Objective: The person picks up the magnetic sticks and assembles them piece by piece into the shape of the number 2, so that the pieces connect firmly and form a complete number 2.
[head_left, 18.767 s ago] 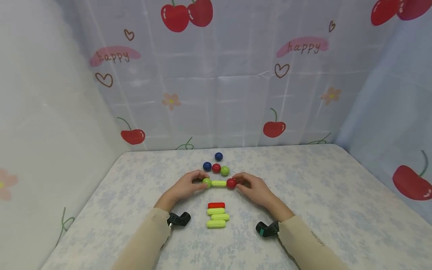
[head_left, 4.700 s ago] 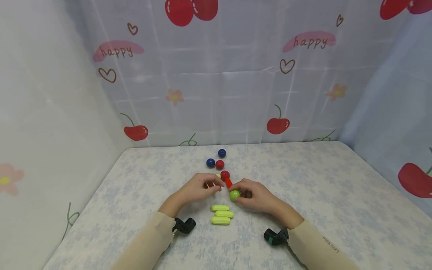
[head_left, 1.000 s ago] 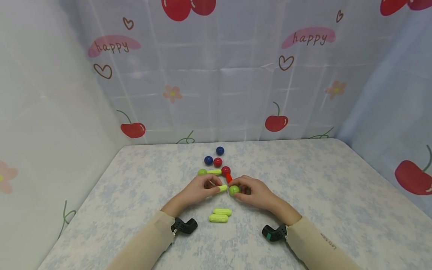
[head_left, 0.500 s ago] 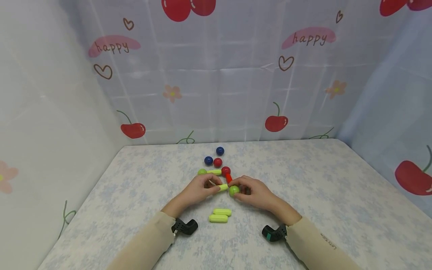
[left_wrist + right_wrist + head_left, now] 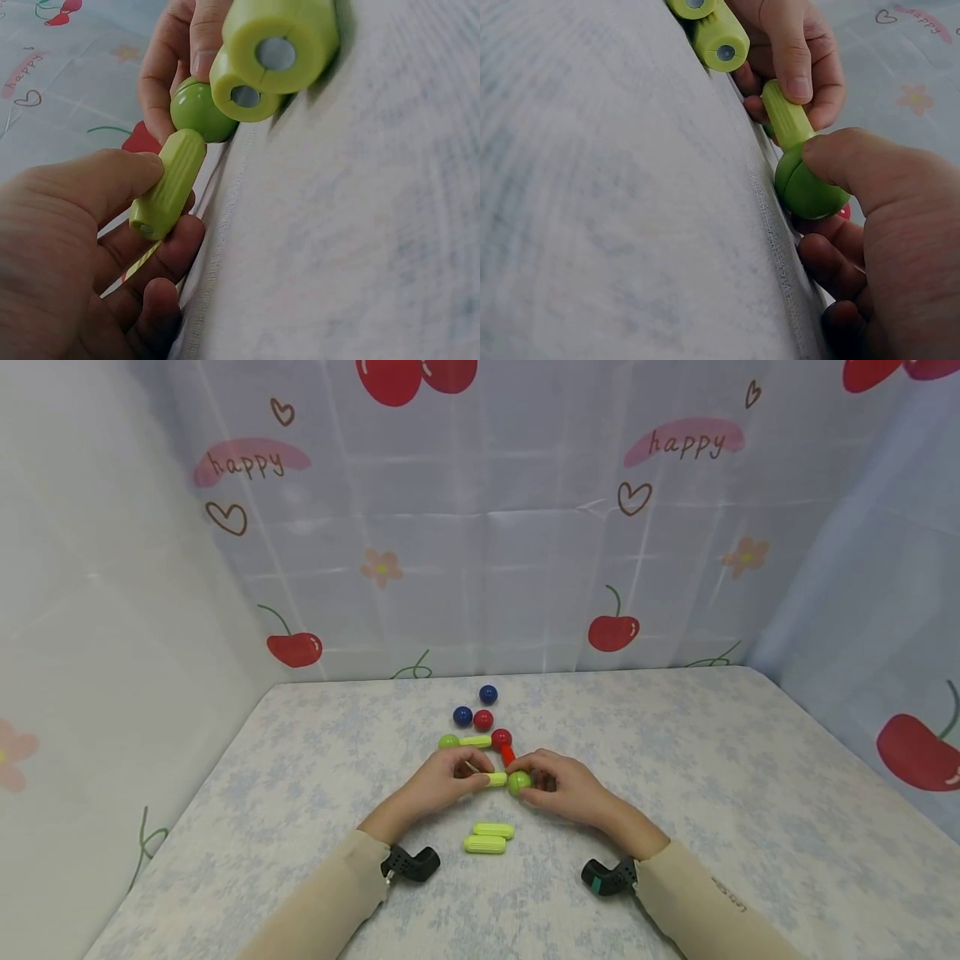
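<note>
My left hand (image 5: 442, 783) pinches a yellow-green ribbed rod (image 5: 174, 180) between thumb and fingers. Its far end meets a green ball (image 5: 518, 782), which my right hand (image 5: 567, 787) holds between thumb and fingers. From that ball a red rod (image 5: 507, 754) leads back to a red ball (image 5: 502, 738). There another yellow-green rod (image 5: 476, 742) runs left to a second green ball (image 5: 448, 741), partly hidden behind my left hand. In the right wrist view, my right thumb presses on the side of the green ball, next to the rod.
Two loose yellow-green rods (image 5: 485, 844) lie nearer the person, with grey metal discs (image 5: 276, 54) in their ends. Behind the joined pieces sit two blue balls (image 5: 462, 717) and a loose red ball (image 5: 483, 720). A printed curtain (image 5: 525, 568) hangs beyond the table (image 5: 675, 760).
Over the last second the left hand's rod has closed the small gap to the green ball and straightened. Earlier, the left hand was without a rod and three yellow-green rods lay in front.
</note>
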A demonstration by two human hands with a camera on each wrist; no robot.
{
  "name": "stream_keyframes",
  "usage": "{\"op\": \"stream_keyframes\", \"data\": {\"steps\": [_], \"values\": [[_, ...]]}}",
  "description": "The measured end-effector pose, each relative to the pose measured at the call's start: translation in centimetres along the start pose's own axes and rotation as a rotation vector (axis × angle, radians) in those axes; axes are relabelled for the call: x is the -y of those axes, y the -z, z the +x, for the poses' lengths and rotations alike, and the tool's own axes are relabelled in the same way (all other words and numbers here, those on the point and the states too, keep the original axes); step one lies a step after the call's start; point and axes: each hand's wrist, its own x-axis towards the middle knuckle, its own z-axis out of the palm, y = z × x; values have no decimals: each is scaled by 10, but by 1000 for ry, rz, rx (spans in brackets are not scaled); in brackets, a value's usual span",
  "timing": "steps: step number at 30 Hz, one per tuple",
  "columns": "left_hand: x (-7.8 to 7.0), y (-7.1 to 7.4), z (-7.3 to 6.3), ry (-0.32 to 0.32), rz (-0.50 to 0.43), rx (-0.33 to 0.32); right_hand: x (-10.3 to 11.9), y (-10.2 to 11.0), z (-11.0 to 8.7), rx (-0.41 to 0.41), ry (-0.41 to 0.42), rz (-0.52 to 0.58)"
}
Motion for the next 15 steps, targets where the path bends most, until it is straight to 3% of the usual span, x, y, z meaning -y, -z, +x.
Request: {"op": "stream_keyframes", "data": {"steps": [15], "values": [[-1,0,0,-3,11,6,1,0,0,-4,1,6]]}}
